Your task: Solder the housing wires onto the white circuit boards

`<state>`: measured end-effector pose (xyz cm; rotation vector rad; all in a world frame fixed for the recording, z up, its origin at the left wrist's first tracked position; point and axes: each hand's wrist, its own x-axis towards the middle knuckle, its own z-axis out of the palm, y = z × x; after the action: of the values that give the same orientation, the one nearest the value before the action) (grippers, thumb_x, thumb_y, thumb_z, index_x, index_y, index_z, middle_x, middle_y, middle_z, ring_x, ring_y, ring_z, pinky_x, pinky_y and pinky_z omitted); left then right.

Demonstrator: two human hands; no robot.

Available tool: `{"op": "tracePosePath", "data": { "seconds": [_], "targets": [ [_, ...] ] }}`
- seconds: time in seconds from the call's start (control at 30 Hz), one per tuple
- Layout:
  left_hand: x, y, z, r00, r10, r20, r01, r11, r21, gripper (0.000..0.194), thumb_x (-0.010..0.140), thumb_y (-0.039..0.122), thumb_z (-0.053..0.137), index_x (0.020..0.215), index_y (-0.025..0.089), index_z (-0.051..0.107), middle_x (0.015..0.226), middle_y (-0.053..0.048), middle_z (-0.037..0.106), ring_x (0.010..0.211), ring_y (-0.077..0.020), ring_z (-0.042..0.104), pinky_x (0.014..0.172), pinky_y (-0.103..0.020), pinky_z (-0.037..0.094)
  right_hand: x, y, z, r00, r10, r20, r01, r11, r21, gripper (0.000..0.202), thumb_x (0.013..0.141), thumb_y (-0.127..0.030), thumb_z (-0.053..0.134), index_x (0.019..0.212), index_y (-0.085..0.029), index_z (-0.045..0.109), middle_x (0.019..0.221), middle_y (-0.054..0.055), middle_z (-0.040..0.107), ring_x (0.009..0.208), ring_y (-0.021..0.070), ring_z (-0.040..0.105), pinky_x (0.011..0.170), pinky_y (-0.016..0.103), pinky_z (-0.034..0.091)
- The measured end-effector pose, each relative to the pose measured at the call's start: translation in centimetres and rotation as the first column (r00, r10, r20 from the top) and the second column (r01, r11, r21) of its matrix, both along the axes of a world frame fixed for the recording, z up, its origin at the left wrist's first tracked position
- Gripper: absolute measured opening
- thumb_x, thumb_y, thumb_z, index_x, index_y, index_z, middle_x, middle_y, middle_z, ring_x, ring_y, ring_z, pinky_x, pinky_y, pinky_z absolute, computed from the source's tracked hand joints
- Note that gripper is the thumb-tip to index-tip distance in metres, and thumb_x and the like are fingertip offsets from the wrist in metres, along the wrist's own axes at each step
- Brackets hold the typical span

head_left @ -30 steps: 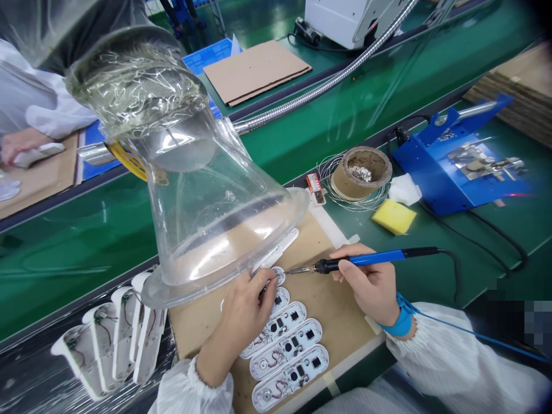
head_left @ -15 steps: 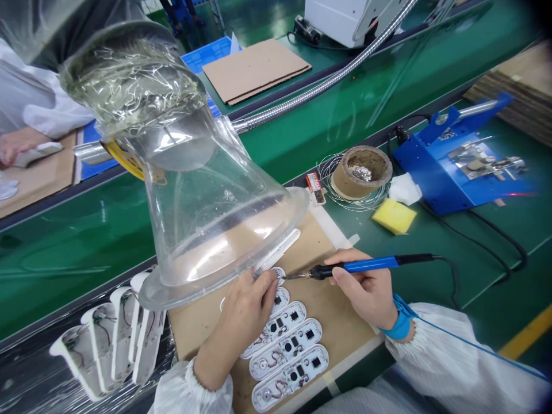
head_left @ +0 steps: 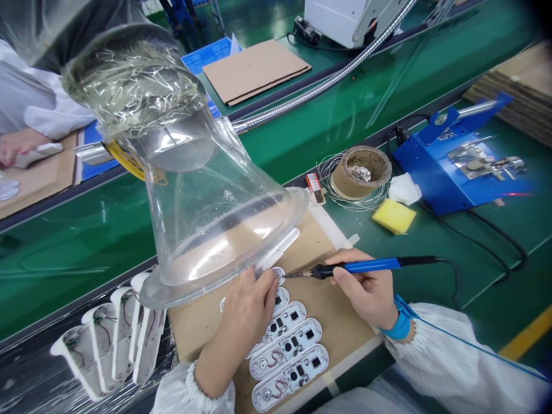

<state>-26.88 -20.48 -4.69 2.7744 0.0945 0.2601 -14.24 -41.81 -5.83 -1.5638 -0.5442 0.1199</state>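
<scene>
The right hand (head_left: 366, 287) held a blue soldering iron (head_left: 373, 264) with its tip at the far end of the row of white oval housings (head_left: 290, 379), where the left hand (head_left: 250, 305) rested. The row ran toward the near edge of a cardboard sheet (head_left: 340, 305) on the green table (head_left: 440, 247), and a yellow sponge (head_left: 394, 217) lay beyond the sheet's right edge, near a brown pot (head_left: 351, 178).
</scene>
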Motion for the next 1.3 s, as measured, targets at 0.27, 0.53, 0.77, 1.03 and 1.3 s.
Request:
{"op": "tracePosePath", "data": {
  "seconds": [0.27, 0.53, 0.77, 1.03, 1.3],
  "targets": [
    [0.0, 0.2, -0.2, 0.999, 0.02, -0.036, -0.022, 0.999, -0.042, 0.018, 0.107, 0.019, 0.054, 0.093, 0.018, 0.066, 0.147, -0.019, 0.053, 0.126, -0.035, 0.064, 0.1, -0.058, 0.061, 0.1, -0.5, -0.8, 0.993, -0.041, -0.115, 0.049, 0.996, 0.071, 0.011, 0.096, -0.019, 0.07, 0.098, -0.024, 0.079, 0.07, 0.0, 0.071, 0.057, 0.0149, 0.065, 0.054, 0.027, 0.052],
    [-0.5, 2.0, 1.9, 0.978, -0.052, -0.203, 0.029, 0.993, -0.115, 0.028, 0.103, 0.011, 0.046, 0.119, 0.023, 0.064, 0.148, -0.015, 0.06, 0.125, -0.0305, 0.069, 0.097, -0.049, 0.064, 0.7, -0.7, -1.6, 0.968, -0.05, -0.247, 0.086, 0.987, 0.136, 0.012, 0.098, -0.03, 0.072, 0.094, -0.022, 0.08, 0.067, 0.001, 0.07, 0.054, 0.015, 0.064, 0.05, 0.025, 0.051],
    [-1.9, 11.5, 5.0, 0.938, 0.334, 0.09, -0.34, 0.937, 0.072, 0.032, 0.101, 0.018, 0.055, 0.131, 0.023, 0.066, 0.141, -0.014, 0.062, 0.134, -0.0296, 0.063, 0.117, -0.053, 0.053, 0.4, -1.3, -1.5, 0.962, -0.137, -0.235, 0.148, 0.988, 0.033, 0.015, 0.091, -0.038, 0.08, 0.086, -0.025, 0.081, 0.075, 0.005, 0.072, 0.054, 0.0193, 0.064, 0.048, 0.032, 0.053],
    [-8.9, 16.0, 9.3, 0.963, 0.124, -0.238, -0.07, 0.972, 0.225, 0.03, 0.1, 0.014, 0.049, 0.107, 0.025, 0.076, 0.147, -0.012, 0.06, 0.145, -0.0348, 0.056, 0.113, -0.06, 0.056, 0.1, -1.4, -1.5, 0.969, -0.16, -0.191, 0.15, 0.987, -0.065, 0.017, 0.094, -0.045, 0.076, 0.087, -0.03, 0.08, 0.076, 0.007, 0.071, 0.056, 0.025, 0.064, 0.051, 0.04, 0.054],
    [-9.5, 16.1, 6.4, 0.964, 0.12, -0.237, -0.051, 0.959, 0.278, 0.028, 0.098, 0.011, 0.055, 0.086, 0.021, 0.078, 0.14, -0.013, 0.071, 0.147, -0.0398, 0.056, 0.113, -0.066, 0.054, 0.3, -1.7, -1.7, 0.951, -0.144, -0.273, 0.148, 0.989, -0.005, 0.02, 0.091, -0.047, 0.08, 0.087, -0.027, 0.081, 0.073, 0.004, 0.072, 0.055, 0.0197, 0.064, 0.049, 0.033, 0.053]
  ]
}}
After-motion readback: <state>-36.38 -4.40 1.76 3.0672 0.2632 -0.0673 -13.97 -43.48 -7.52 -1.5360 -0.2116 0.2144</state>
